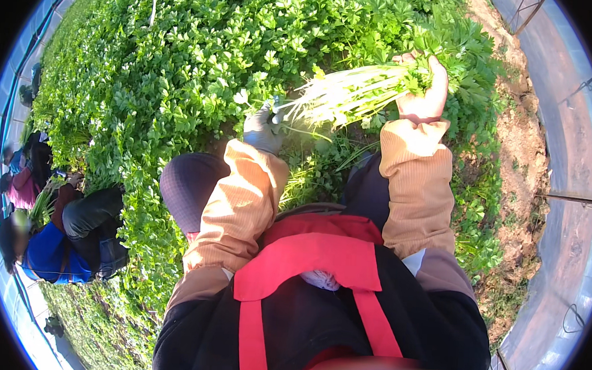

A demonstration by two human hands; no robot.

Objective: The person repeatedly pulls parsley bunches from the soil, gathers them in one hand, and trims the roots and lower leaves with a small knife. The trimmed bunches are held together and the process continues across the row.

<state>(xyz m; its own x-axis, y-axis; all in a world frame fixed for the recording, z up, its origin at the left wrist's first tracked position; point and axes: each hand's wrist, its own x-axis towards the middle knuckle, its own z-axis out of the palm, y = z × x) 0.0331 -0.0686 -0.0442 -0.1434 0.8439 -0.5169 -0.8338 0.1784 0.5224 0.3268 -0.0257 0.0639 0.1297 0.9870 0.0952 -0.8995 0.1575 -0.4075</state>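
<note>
My bare right hand grips a bunch of leafy celery near the base of its leaves. The bunch lies almost level, its pale stalks and thin roots pointing left and its green tops spreading past my right wrist. My left hand wears a grey glove and is at the root ends of the bunch. Its fingers are bent, and whether they pinch a root or stem is unclear in the glare. Loose green stems and leaves lie on the ground between my knees.
A dense bed of growing celery spreads ahead and to the left. Bare soil runs along the right, beside a clear plastic sheet wall with metal struts. At far left a crouching person in blue is near other people.
</note>
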